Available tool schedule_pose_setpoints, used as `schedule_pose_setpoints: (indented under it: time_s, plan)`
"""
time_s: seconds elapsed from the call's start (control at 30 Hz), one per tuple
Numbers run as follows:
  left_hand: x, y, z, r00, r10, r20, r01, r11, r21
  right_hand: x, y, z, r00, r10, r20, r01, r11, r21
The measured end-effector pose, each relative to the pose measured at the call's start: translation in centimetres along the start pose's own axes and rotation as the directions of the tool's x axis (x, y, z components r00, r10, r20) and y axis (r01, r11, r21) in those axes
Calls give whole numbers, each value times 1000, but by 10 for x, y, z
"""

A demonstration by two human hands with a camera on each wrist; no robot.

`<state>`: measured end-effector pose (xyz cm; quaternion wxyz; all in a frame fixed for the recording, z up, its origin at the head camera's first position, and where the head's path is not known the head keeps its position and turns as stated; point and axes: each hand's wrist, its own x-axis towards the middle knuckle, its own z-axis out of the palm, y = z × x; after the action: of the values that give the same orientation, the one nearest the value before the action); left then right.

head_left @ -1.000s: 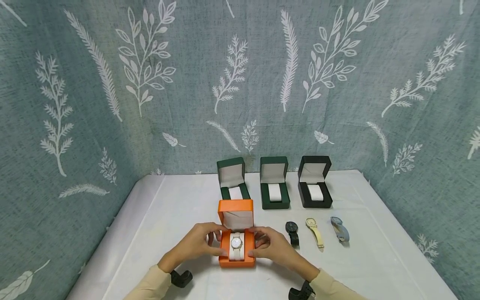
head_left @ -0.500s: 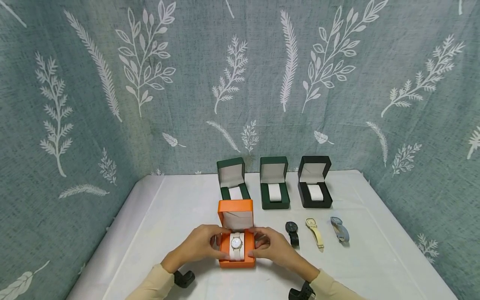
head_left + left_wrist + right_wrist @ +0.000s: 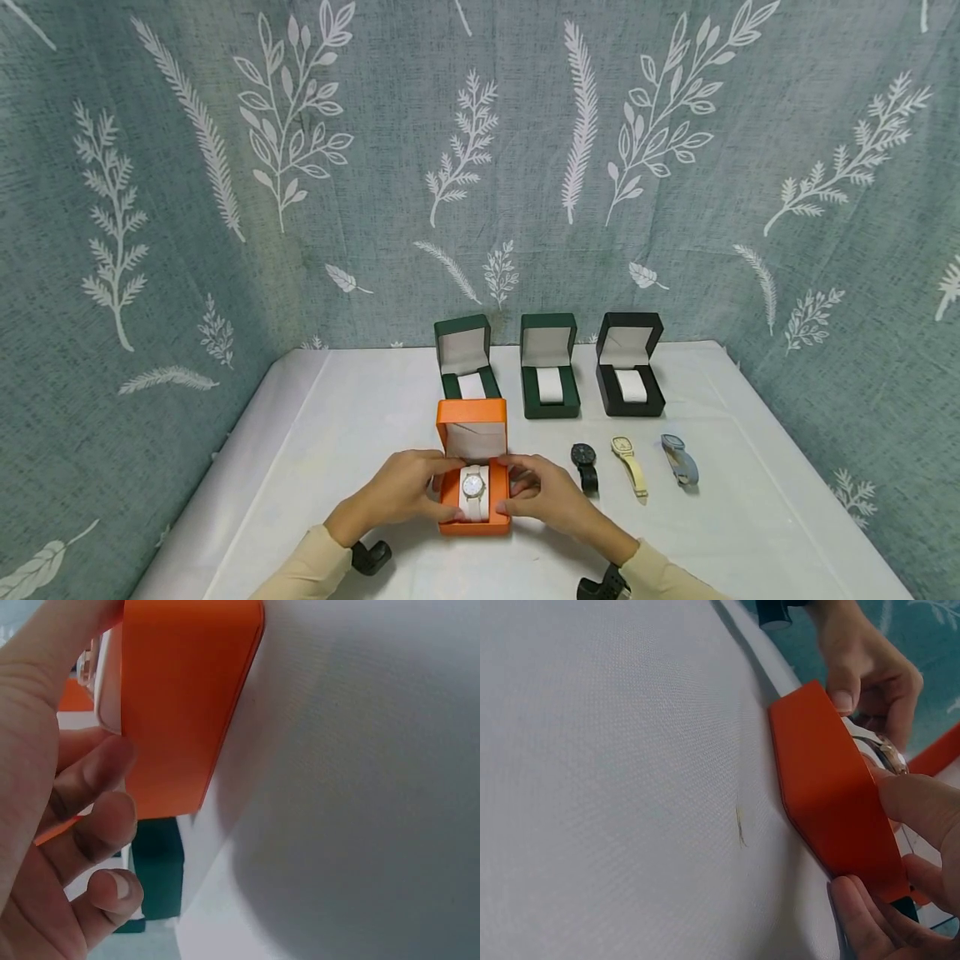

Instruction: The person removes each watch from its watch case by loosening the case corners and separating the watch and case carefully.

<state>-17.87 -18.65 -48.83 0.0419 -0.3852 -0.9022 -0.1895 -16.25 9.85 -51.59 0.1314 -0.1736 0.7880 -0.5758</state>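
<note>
An orange watch box [image 3: 474,528] stands on the table with its lid raised. A watch [image 3: 472,486] with a round white face and pale strap sits in it, wrapped round a white cushion. My left hand [image 3: 405,490] holds the box's left side, its thumb and forefinger reaching over the rim beside the cushion. On the opposite side my right hand [image 3: 546,498] grips the box, thumb near the front corner and forefinger near the hinge. In the right wrist view, fingers [image 3: 855,904] of that hand lie low along the orange wall.
Two green watch boxes [image 3: 551,411] [image 3: 462,329] and a black one [image 3: 632,408] stand open behind, each holding a bare white cushion. To the right lie a black watch [image 3: 584,467], a yellow watch [image 3: 630,468] and a blue-grey watch [image 3: 680,458]. Patterned cloth [image 3: 525,167] hangs behind the table.
My left hand has shifted slightly right, its thumb and forefinger now further over the box's rim. The right hand, the orange box and the watch stay in place.
</note>
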Motion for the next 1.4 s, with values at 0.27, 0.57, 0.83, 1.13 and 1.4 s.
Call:
schedule_pose_setpoints:
  time_s: [0.27, 0.57, 0.83, 1.13, 1.4]
  plan:
    - [0, 2, -2, 999, 30, 44, -32, 998, 54, 0, -1, 1, 1000, 9, -4, -9, 1000, -11]
    - [8, 3, -6, 995, 16, 101, -23, 998, 62, -2, 0, 2, 1000, 11, -7, -11, 1000, -18]
    - [16, 10, -8, 991, -31, 131, 22, 997, 69, -2, 1, 2, 1000, -2, -6, 2, 1000, -14]
    - [15, 15, -8, 996, -22, 84, 8, 986, 165, -2, 0, 1, 1000, -16, 0, 16, 1000, -10]
    - [11, 18, -5, 1000, -16, 25, 11, 977, 213, -2, 1, 1, 1000, -12, -4, 12, 1000, -4]
